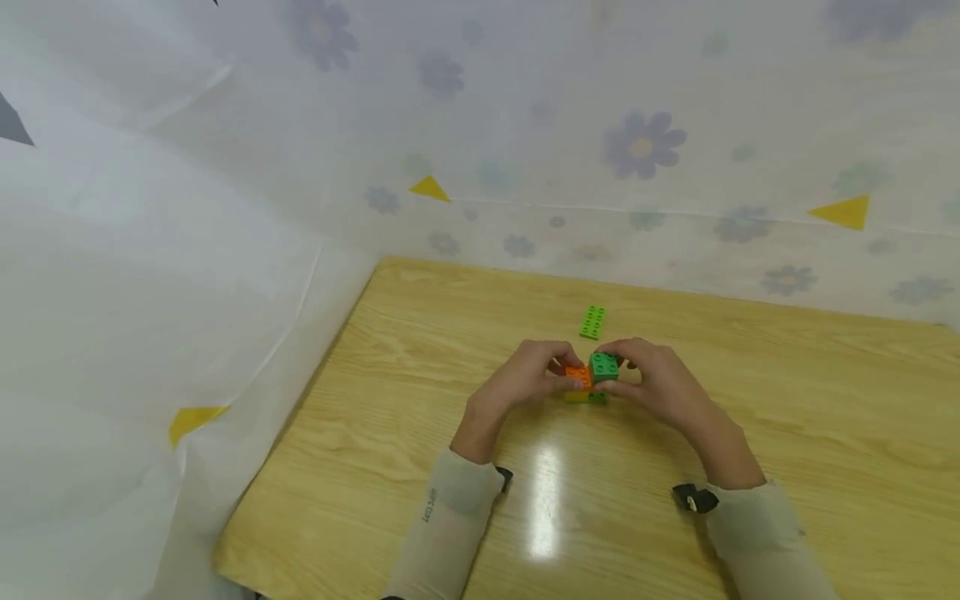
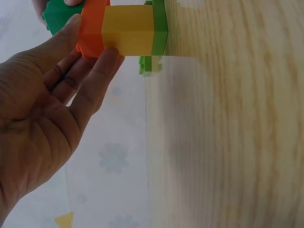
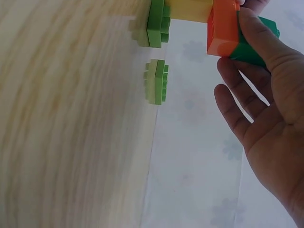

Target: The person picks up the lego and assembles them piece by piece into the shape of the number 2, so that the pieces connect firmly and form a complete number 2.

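Note:
A small stack of toy building bricks stands near the middle of the table (image 1: 375, 367). At its base is a light green studded plate (image 3: 156, 26); a yellow brick (image 2: 128, 31) sits on that, with an orange brick (image 1: 577, 375) above. My left hand (image 1: 525, 372) pinches the orange brick, thumb on one side and fingertips at its far side and the yellow brick. A dark green brick (image 1: 604, 365) is gripped between thumb and fingers of my right hand (image 1: 663, 382). It is against the studded side of the orange brick, at its right end.
Just behind the stack lies a second light green studded plate (image 1: 592, 322), flat on the wood. A pale flowered curtain (image 1: 540, 158) hangs along the back, and a white sheet (image 1: 187, 250) along the left edge of the table.

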A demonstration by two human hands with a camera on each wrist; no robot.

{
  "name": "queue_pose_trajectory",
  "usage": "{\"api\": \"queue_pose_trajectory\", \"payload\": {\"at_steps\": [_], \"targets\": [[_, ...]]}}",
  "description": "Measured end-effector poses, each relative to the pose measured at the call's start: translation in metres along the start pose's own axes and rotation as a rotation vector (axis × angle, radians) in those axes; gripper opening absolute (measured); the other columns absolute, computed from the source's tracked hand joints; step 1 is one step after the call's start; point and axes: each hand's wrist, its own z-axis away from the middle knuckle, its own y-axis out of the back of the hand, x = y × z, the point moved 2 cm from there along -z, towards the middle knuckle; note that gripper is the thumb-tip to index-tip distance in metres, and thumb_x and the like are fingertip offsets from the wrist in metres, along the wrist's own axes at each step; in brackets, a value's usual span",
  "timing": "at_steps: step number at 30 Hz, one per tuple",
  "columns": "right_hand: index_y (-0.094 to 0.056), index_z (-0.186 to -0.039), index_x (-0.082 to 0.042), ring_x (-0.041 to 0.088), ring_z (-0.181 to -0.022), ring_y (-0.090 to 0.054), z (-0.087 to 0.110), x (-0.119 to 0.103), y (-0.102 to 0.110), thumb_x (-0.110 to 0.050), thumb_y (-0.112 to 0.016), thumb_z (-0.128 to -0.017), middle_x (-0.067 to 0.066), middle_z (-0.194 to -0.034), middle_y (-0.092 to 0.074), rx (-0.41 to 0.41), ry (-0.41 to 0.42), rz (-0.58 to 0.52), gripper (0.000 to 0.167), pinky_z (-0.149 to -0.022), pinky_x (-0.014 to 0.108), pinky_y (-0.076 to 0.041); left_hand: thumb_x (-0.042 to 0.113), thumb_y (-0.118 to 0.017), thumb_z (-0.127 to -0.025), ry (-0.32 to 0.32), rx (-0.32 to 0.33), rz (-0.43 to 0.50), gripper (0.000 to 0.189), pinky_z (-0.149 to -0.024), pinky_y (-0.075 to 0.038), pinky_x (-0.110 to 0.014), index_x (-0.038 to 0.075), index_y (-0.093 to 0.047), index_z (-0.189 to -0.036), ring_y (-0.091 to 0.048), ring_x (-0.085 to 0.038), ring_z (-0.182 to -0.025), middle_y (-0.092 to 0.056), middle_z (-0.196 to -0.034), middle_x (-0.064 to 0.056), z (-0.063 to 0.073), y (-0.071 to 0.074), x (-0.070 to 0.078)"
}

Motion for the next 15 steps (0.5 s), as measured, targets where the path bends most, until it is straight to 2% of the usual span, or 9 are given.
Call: {"api": "queue_pose_trajectory", "payload": {"at_steps": [5,9,12,15], "targets": [[-0.070,-0.127,-0.009,0.019,-0.095,-0.069,0.001,0.002,0.000,-0.013,-0.091,-0.084,0.004,-0.116,-0.074,0.012,0.040,0.001,0.048,-0.080,0.046,-0.058,0.020,-0.077,-0.099,-0.001,-0.004,-0.004,0.018,-0.082,-0.056,-0.022,0.015,-0.073,-0.116,-0.068,-0.009,-0.102,-0.072,-0.112,0.006,0.000,0.001,0.001],[-0.067,-0.136,-0.009,0.020,-0.101,-0.067,0.003,0.008,0.007,-0.016,-0.087,-0.089,0.003,-0.122,-0.071,-0.006,0.049,-0.022,0.051,-0.082,0.045,-0.057,0.022,-0.078,-0.098,-0.003,0.000,-0.012,0.019,-0.083,-0.055,-0.023,0.016,-0.073,-0.116,-0.067,-0.008,-0.100,-0.072,-0.110,0.006,-0.001,0.003,0.004],[-0.067,-0.137,-0.009,0.023,-0.105,-0.066,0.000,0.017,0.018,-0.013,-0.080,-0.095,0.005,-0.126,-0.071,0.017,0.066,-0.039,0.044,-0.084,0.046,-0.056,0.023,-0.079,-0.097,0.006,0.005,-0.022,0.019,-0.084,-0.055,-0.023,0.016,-0.074,-0.114,-0.067,-0.007,-0.098,-0.072,-0.109,0.006,-0.003,0.004,0.005],[-0.070,-0.130,-0.008,0.028,-0.109,-0.066,-0.012,0.030,0.030,-0.003,-0.075,-0.098,0.008,-0.125,-0.072,0.030,0.107,0.016,0.033,-0.089,0.050,-0.054,0.025,-0.080,-0.097,0.013,0.008,-0.026,0.019,-0.084,-0.055,-0.023,0.017,-0.074,-0.114,-0.067,-0.006,-0.098,-0.072,-0.108,0.008,-0.005,0.004,0.006]]}}
